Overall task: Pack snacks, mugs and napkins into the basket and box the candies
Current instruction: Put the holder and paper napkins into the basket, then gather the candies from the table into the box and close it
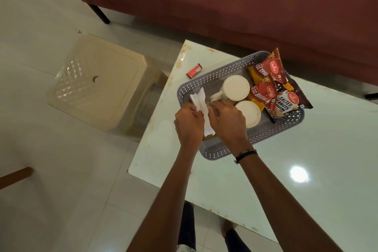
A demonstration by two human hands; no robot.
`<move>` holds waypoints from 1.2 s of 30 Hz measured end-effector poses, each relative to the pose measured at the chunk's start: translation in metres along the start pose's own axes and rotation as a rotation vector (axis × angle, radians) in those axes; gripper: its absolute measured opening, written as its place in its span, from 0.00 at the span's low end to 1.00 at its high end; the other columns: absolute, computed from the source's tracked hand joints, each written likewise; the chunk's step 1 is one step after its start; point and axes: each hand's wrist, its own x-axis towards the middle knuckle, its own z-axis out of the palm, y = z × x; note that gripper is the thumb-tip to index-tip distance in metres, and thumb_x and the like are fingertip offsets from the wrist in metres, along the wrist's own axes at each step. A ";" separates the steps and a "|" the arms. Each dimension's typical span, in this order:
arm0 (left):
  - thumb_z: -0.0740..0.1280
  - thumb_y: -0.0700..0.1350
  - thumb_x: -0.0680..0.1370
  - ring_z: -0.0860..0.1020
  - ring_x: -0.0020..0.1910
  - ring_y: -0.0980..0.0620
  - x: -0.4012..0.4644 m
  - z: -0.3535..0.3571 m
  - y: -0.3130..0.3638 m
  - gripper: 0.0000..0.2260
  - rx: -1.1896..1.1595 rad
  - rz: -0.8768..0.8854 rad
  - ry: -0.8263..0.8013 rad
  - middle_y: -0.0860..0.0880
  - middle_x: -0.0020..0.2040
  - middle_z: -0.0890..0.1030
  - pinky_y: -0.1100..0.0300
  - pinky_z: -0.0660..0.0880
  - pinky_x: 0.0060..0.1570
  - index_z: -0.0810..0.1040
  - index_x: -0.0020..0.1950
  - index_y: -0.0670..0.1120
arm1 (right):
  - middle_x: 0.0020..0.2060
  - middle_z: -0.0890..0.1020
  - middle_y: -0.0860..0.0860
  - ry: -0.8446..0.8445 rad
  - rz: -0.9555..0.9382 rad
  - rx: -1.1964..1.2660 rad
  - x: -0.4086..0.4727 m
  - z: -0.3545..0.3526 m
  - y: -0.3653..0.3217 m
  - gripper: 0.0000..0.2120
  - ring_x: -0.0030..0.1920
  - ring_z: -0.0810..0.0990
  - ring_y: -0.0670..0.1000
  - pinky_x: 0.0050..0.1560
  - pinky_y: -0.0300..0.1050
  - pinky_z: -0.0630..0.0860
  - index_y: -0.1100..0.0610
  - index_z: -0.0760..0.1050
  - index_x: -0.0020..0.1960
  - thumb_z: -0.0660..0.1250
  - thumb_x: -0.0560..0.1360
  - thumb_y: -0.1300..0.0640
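Observation:
A grey lattice basket (208,76) sits on the white table (306,159). Inside stand two cream mugs (236,87), (248,113), and several red and brown snack packets (275,88) lean at its far right end. A stack of white napkins (201,102) stands on edge at the basket's left end. My left hand (189,125) and my right hand (227,122) pinch the napkins from either side. A brown edge (208,137), perhaps a box, peeks out under the napkins; most of it is hidden. One red candy (194,71) lies on the table left of the basket.
A beige plastic stool (98,82) stands on the tiled floor left of the table. A dark red sofa or bed (225,2) runs along the far side, with a black leg (100,13). A wooden bar (15,176) pokes in at the left edge.

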 end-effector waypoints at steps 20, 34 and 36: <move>0.63 0.43 0.78 0.76 0.47 0.50 0.010 -0.018 -0.008 0.04 -0.682 -0.847 -0.317 0.47 0.44 0.78 0.52 0.69 0.52 0.75 0.47 0.43 | 0.48 0.81 0.67 -0.138 0.816 0.627 0.097 -0.088 0.179 0.17 0.39 0.78 0.58 0.45 0.54 0.76 0.75 0.73 0.53 0.61 0.76 0.60; 0.63 0.44 0.76 0.75 0.41 0.52 -0.034 -0.056 0.068 0.07 -0.667 -0.599 -0.428 0.49 0.40 0.77 0.55 0.71 0.49 0.75 0.39 0.47 | 0.32 0.75 0.53 -0.025 0.847 0.908 -0.024 -0.210 0.194 0.10 0.34 0.72 0.49 0.44 0.46 0.69 0.57 0.75 0.38 0.60 0.77 0.60; 0.63 0.44 0.76 0.75 0.41 0.52 -0.052 -0.059 0.088 0.06 -0.681 -0.565 -0.454 0.49 0.42 0.77 0.57 0.72 0.47 0.75 0.39 0.46 | 0.32 0.75 0.53 0.005 0.875 0.932 -0.050 -0.237 0.200 0.10 0.34 0.72 0.49 0.42 0.44 0.70 0.57 0.74 0.38 0.60 0.77 0.61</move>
